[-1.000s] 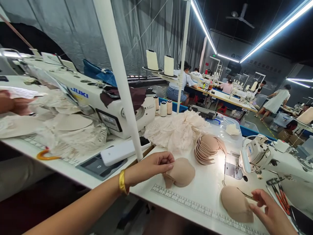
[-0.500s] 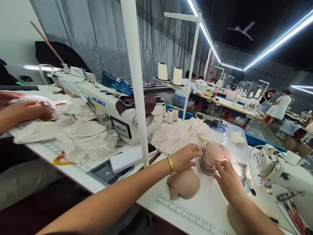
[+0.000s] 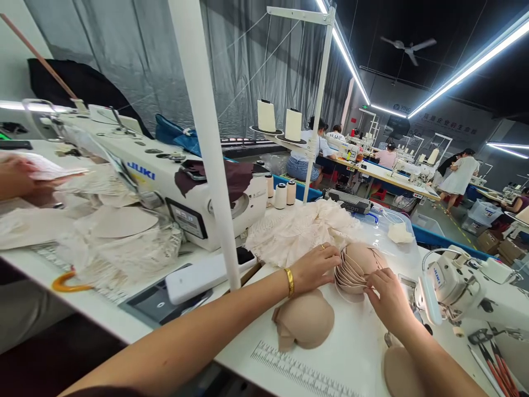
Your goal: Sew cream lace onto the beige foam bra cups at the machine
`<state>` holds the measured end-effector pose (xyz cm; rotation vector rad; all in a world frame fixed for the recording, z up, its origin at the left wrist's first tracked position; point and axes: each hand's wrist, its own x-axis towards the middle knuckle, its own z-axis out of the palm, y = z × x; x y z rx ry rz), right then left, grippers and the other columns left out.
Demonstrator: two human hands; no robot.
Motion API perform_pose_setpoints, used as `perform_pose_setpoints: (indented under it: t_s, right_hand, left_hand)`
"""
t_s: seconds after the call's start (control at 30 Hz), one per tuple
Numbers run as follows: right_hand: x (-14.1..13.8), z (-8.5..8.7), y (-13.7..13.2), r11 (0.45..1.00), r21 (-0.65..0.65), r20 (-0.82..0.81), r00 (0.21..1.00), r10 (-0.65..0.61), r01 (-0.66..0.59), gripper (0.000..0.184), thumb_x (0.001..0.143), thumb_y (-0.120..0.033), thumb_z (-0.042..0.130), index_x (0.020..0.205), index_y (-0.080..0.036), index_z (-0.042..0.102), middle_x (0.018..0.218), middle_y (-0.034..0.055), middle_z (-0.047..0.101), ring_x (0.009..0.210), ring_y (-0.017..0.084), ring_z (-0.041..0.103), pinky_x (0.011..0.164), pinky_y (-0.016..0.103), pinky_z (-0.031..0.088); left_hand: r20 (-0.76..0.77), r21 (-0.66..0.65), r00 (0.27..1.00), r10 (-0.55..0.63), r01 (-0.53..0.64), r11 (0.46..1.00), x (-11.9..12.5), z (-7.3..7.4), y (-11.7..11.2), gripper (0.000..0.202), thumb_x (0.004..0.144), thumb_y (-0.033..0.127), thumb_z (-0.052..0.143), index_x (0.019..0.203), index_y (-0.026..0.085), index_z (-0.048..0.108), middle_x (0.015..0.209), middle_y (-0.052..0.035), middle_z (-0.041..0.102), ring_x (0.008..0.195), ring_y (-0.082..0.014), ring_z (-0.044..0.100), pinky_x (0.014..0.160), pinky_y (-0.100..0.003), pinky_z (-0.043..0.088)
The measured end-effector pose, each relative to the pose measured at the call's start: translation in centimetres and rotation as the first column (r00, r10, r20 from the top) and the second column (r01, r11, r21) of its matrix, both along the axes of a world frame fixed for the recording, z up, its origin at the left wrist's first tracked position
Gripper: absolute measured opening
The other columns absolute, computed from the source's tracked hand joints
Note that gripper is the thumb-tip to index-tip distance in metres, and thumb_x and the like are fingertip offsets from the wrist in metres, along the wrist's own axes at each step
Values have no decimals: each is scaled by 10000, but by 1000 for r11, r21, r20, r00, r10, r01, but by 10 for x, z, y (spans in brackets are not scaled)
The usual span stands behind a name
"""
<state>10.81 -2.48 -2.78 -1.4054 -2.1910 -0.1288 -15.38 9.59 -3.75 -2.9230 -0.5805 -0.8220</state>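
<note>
A nested stack of beige molded bra cups [image 3: 361,256] stands on the white table between my hands. My left hand [image 3: 316,268], with a gold bangle at the wrist, holds the stack's left side, fingertips against the layered edges. From the right, my right hand [image 3: 386,295] pinches the lower front edges of the cups between thumb and fingers. Just in front of my left hand lies a separate pair of beige cups [image 3: 308,318]. Another beige cup [image 3: 399,369] lies partly hidden under my right forearm.
Cream lace fabric [image 3: 297,231] is heaped behind the stack. A sewing machine [image 3: 458,286] stands at right, with scissors and tools near it. Another machine [image 3: 165,171] and a white thread-stand pole [image 3: 206,138] are at left. A co-worker's hands [image 3: 25,176] handle white fabric at far left.
The view has turned slightly right. Both my hands stay at the stack, my right fingers now closer on its front edges. The co-worker's hands have shifted with the white fabric.
</note>
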Motion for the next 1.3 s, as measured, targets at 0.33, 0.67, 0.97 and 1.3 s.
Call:
perform_pose_setpoints:
  t_s: [0.33,0.67,0.97,1.3]
  right_hand:
    - [16,-18,-7,999,-25,-55,998,-29,27,202,899,-75,580,1021,-228,631,907,45,718,889,245,640,746,338,539]
    - [28,-22,-11,997,21,-8,997,78,-78,258,943,-70,503,1034,-230,684,948,64,717,907,251,627,781,357,551]
    - [35,-23,-14,999,3,-24,998,53,-53,229,982,-128,495,1046,-227,691,977,75,733,914,245,689,779,351,572]
    - [10,4,-111,977,-212,-491,864,-107,1,167,1033,-336,523,990,-253,662,919,41,667,848,200,658,745,286,533]
  left_hand:
    - [-22,104,993,-115,117,988,8,-11,8,121,857,197,814,865,216,695,1112,-38,698,1078,-222,610,957,-350,483]
    - [-78,142,988,-132,142,980,18,5,28,124,861,118,723,761,188,704,1376,-62,698,1327,-273,583,1115,-402,433]
    - [-134,38,960,-247,254,966,32,11,25,149,818,58,666,796,206,668,968,-36,791,1011,-212,707,988,-366,478]
    - [75,-326,937,-341,346,880,-12,76,-50,139,823,90,629,754,195,571,880,-15,733,808,-153,655,768,-267,490]
